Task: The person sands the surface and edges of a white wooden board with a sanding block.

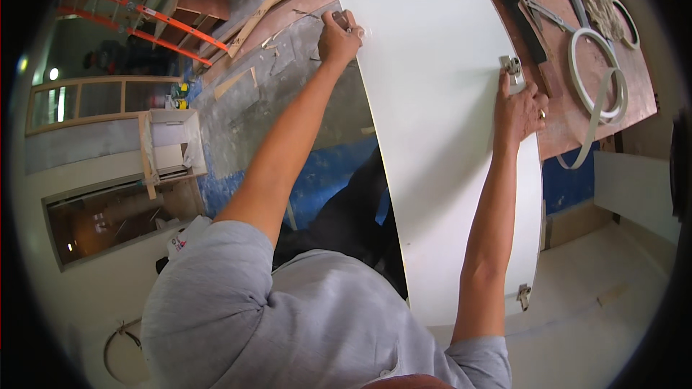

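A long white panel lies lengthwise in front of me. At its left edge, my left hand is closed around a small brownish thing that my fingers mostly cover; its kind cannot be made out. On the panel's right edge sits a metal cabinet hinge. My right hand is closed at this hinge, with the thumb along its left side and the other fingers curled near the panel's edge. Nearer to me, a second hinge is fixed to the same edge.
At the right, a wooden worktable bears rolls of white edge banding, a work glove and tools. An orange ladder lies at the far left. Wood strips and a white box-like cabinet are also at the left.
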The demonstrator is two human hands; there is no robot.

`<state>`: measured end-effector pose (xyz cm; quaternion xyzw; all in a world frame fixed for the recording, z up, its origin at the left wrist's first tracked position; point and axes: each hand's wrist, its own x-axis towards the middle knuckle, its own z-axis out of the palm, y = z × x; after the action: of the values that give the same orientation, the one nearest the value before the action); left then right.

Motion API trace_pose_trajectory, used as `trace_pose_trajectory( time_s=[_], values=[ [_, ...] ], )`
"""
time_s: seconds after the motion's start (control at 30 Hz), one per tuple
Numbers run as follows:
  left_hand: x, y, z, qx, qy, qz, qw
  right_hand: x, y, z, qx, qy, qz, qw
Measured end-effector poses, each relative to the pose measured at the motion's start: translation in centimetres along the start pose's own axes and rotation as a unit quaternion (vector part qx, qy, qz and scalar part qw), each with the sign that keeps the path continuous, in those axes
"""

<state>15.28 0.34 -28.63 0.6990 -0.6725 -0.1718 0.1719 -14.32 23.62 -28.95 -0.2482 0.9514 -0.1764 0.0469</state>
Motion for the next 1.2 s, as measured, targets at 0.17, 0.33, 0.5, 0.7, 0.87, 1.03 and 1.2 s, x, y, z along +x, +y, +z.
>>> trace_pose_trajectory(
  time_s=[0.17,0.33,0.5,0.7,0.87,1.03,1.2],
  values=[
    [0.4,-1.2,0.2,0.008,0.009,0.024,1.000,-3.3,5.0,0.9,0.027,0.050,-0.193,0.980],
    [0.3,-0.4,-0.3,0.055,0.007,0.041,0.998,-10.6,7.1,-0.9,-0.107,-0.063,-0.310,0.943],
    [1.4,-1.8,-0.1,0.049,0.011,0.062,0.997,-10.6,5.5,-1.1,-0.123,-0.038,-0.276,0.952],
    [-2.3,1.5,-2.2,-0.018,-0.048,-0.027,0.998,-11.1,6.5,0.1,-0.126,-0.011,-0.276,0.953],
    [-5.6,0.5,-2.0,-0.063,-0.047,-0.029,0.996,-11.3,6.6,0.5,-0.113,0.003,-0.284,0.952],
    [-9.7,0.2,-1.3,-0.009,-0.039,-0.004,0.999,-11.0,7.2,1.5,-0.067,0.040,-0.292,0.953],
    [-12.6,-2.9,-0.5,0.046,0.022,0.066,0.997,-11.0,7.0,1.6,-0.048,0.052,-0.294,0.953]
  ],
)
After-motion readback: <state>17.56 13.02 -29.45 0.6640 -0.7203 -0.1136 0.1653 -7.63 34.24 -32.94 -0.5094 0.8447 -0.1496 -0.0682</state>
